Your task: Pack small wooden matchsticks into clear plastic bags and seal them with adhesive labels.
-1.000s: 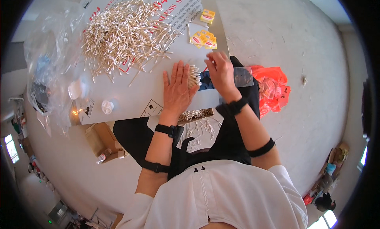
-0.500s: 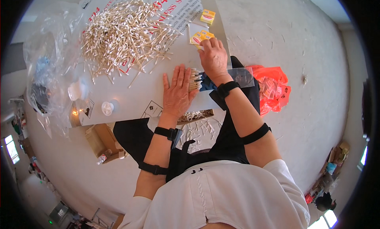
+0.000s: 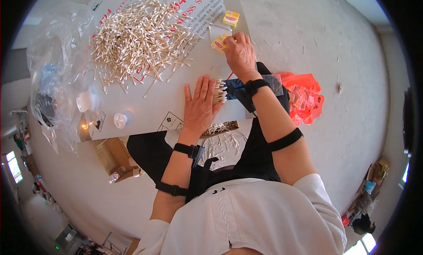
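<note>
My left hand lies on the table with its fingers stretched out, its thumb side against a row of cotton swabs. The swabs sit at the mouth of a flat plastic bag, dark blue and partly clear, which runs under my right wrist. Farther off, my right hand is closed, its fingertips pinching at a small yellow printed card on the table; the exact grip is partly hidden by the fingers. Beyond it is a small stack of similar yellow cards. A big loose heap of cotton swabs spreads at the far left.
Crumpled clear plastic and a white round container are on the table's left. A red plastic bag with packets is beyond the right edge. Below stand an open cardboard box and a box of swabs.
My right hand has shifted slightly up and right, its fingers drawn tighter at the yellow card, which has turned a little. My left hand has barely moved beside the swabs.
</note>
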Demonstrator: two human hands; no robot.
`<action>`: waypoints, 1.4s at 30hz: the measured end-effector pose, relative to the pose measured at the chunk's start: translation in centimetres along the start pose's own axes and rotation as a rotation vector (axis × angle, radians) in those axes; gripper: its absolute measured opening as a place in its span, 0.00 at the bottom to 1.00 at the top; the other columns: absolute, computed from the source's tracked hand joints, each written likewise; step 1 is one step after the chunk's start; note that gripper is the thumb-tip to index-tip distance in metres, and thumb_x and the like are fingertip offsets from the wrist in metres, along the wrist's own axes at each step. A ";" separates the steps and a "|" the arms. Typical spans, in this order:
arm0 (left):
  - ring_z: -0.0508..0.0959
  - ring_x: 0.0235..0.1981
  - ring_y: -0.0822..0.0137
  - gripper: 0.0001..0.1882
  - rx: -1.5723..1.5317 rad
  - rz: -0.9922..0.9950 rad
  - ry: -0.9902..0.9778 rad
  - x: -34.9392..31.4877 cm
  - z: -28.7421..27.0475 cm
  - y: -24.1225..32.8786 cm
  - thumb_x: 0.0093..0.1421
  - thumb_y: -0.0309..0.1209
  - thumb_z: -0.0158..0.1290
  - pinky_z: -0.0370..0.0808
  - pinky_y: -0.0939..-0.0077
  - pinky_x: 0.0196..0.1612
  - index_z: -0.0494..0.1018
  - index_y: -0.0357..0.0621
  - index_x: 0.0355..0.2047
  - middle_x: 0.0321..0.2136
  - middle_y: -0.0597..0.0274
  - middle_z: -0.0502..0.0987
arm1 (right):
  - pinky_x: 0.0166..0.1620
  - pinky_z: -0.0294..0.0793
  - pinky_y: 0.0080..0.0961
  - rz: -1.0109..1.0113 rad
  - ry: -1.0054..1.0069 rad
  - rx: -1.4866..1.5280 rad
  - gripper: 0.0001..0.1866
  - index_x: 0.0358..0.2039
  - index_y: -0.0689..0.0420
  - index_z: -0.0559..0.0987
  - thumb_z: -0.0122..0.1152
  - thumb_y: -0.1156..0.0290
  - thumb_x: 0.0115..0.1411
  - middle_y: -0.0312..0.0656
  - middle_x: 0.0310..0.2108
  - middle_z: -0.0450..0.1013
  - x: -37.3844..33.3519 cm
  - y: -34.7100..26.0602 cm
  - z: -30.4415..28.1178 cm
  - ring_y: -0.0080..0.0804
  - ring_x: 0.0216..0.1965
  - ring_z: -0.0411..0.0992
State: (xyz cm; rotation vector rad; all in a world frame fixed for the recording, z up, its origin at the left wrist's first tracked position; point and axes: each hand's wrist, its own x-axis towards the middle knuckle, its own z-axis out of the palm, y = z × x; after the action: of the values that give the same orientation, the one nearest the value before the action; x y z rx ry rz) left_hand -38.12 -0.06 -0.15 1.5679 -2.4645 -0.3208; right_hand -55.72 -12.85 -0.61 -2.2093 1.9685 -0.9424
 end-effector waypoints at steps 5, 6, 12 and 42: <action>0.50 0.70 0.58 0.42 -0.011 0.008 -0.007 0.0 -0.1 0.0 0.58 0.47 0.54 0.39 0.43 0.68 0.52 0.44 0.67 0.69 0.55 0.51 | 0.47 0.70 0.37 -0.134 -0.054 -0.017 0.06 0.29 0.57 0.76 0.63 0.72 0.52 0.42 0.37 0.69 0.2 0.6 -0.1 0.43 0.43 0.68; 0.50 0.70 0.57 0.41 -0.020 0.013 -0.011 -0.1 0.0 -0.1 0.60 0.48 0.51 0.39 0.42 0.68 0.51 0.42 0.68 0.69 0.53 0.51 | 0.47 0.70 0.37 -0.137 -0.056 -0.014 0.06 0.29 0.57 0.76 0.63 0.72 0.52 0.42 0.37 0.69 -0.2 0.1 -0.2 0.43 0.43 0.68; 0.50 0.70 0.54 0.44 -0.086 -0.042 0.097 -0.8 0.2 0.4 0.58 0.48 0.55 0.40 0.42 0.68 0.52 0.39 0.67 0.69 0.51 0.50 | 0.46 0.71 0.34 -0.272 -0.329 0.294 0.05 0.28 0.61 0.76 0.61 0.78 0.48 0.44 0.39 0.70 -4.9 -3.3 -1.7 0.44 0.42 0.69; 0.49 0.70 0.55 0.31 -0.956 -0.290 0.494 2.5 1.3 0.8 0.71 0.43 0.35 0.46 0.61 0.69 0.51 0.34 0.67 0.69 0.49 0.49 | 0.64 0.58 0.29 0.457 0.047 1.140 0.23 0.60 0.64 0.66 0.43 0.63 0.71 0.48 0.63 0.62 -9.8 -5.9 -1.3 0.36 0.63 0.60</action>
State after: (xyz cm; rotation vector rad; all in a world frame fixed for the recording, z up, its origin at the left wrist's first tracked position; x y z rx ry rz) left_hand -40.22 -1.86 -1.03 1.3134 -1.3554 -0.8683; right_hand -51.18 -2.23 -1.13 -1.0622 1.2592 -1.4827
